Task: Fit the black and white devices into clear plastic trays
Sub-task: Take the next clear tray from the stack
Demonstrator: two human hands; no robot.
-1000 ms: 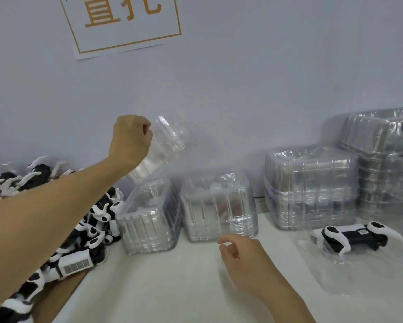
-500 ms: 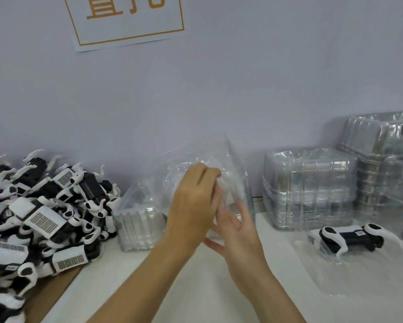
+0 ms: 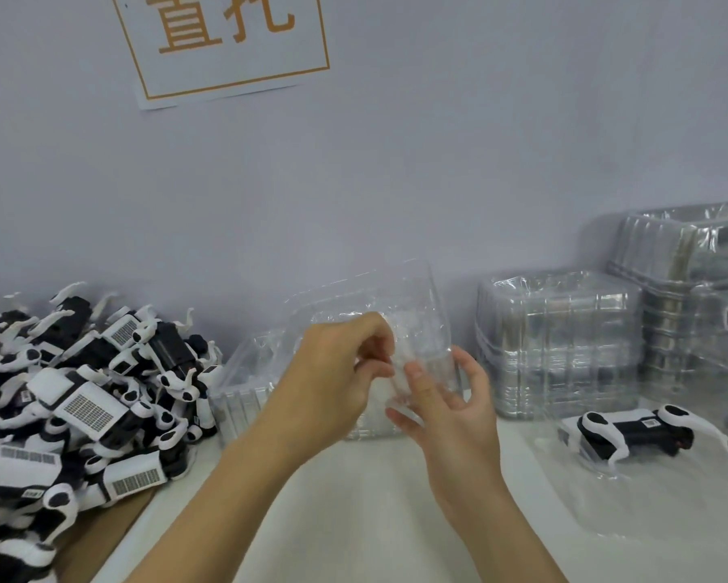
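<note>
A clear plastic tray [image 3: 413, 313] is held upright in the middle of the view, above the white table. My left hand [image 3: 337, 376] pinches its near edge with curled fingers. My right hand [image 3: 450, 397] pinches the same edge from the right side, thumb in front of the plastic. A large pile of black and white devices [image 3: 72, 397] lies at the left. One black and white device [image 3: 631, 431] sits in a clear tray [image 3: 606, 515] on the table at the right.
Stacks of clear trays [image 3: 560, 342] stand along the wall at the right, a taller stack [image 3: 694, 296] in the corner. Another low stack [image 3: 244, 385] sits behind my left hand. A paper sign [image 3: 223, 40] hangs on the wall.
My left hand brought the tray down from the upper left to the middle. My right hand rose from the table and took hold of the tray's edge.
</note>
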